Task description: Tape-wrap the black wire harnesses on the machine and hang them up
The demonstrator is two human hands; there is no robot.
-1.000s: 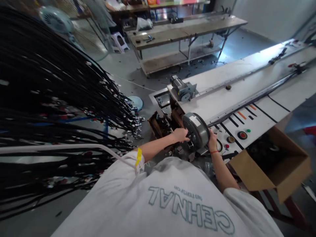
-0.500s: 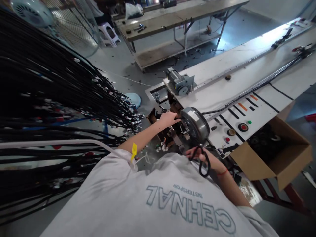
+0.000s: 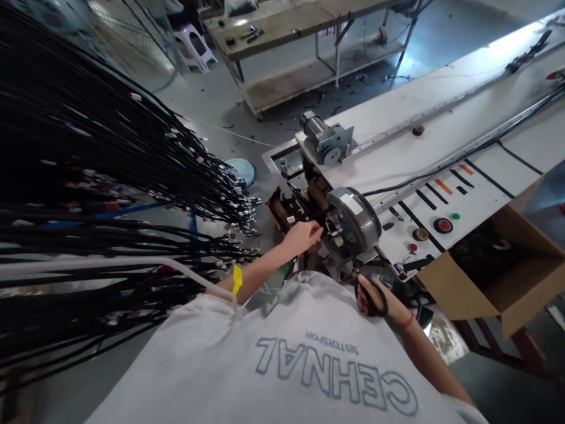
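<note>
Leftmost, a dense bundle of black cables (image 3: 88, 176) hangs across the frame, its connector ends fanning toward the machine. A yellow tag (image 3: 237, 279) sits on the person's left sleeve. The left hand (image 3: 302, 237) reaches forward with fingers curled, their tips touching small parts at the near face of the round grey drum (image 3: 355, 221); whether it grips anything cannot be told, since the fingertips are partly hidden. The drum stands at the near end of the long white bench (image 3: 441, 147), below a small motor (image 3: 324, 138). The right hand (image 3: 371, 300) is drawn back near the shirt, closed around the handles of black scissors (image 3: 375, 294) (blades seemingly out of sight). Further right are a red button (image 3: 442, 225) on the panel and an open cardboard box (image 3: 494, 265).
</note>
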